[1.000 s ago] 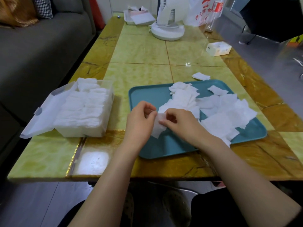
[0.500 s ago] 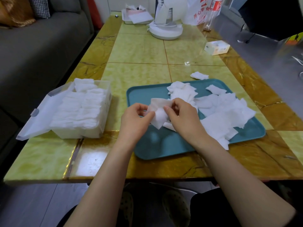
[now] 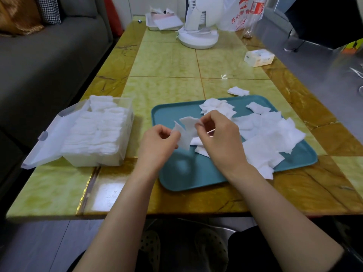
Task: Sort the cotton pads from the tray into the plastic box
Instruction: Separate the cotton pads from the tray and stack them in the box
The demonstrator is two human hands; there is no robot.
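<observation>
A teal tray lies in front of me with several white cotton pads spread over its right half. My left hand and my right hand both pinch a small bunch of cotton pads lifted above the tray's left part. Left of the tray stands the clear plastic box, its lid folded open to the left, packed with rows of white pads.
One loose pad lies on the yellow table just beyond the tray. Farther back are a small carton, a white fan base, a plastic bag and a white dish. A grey sofa runs along the left.
Both hands have lifted the pads off the tray and risen slightly, the pads now spread between the fingertips. The box and tray have not moved.
</observation>
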